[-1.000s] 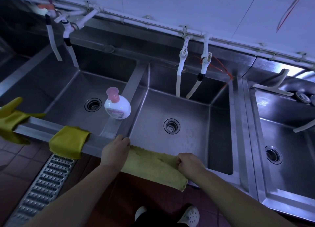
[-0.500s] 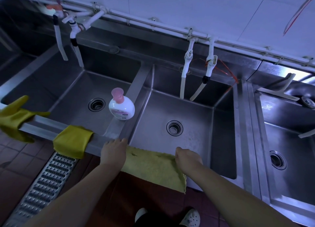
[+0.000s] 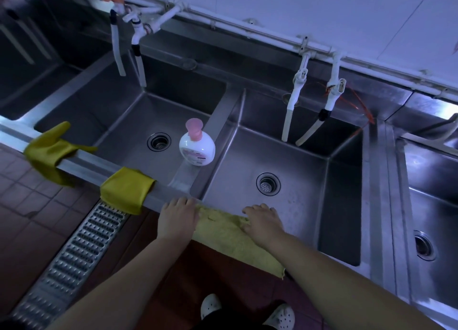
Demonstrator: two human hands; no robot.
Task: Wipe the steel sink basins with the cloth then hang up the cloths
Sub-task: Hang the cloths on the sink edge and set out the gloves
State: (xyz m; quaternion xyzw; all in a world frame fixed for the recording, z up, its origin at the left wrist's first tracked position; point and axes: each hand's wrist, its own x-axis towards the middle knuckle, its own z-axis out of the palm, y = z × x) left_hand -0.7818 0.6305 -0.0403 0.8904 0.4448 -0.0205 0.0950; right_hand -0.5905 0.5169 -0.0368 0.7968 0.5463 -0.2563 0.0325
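Both hands — left hand [image 3: 177,216] and right hand [image 3: 261,221] — press flat on the yellow cloth [image 3: 230,235], smoothing it over the sink's front rim [image 3: 171,195] to hang.

White soap bottle [image 3: 197,148] with pink pump on the basin divider, floor drain grate [image 3: 74,260], white clogs [image 3: 281,316]
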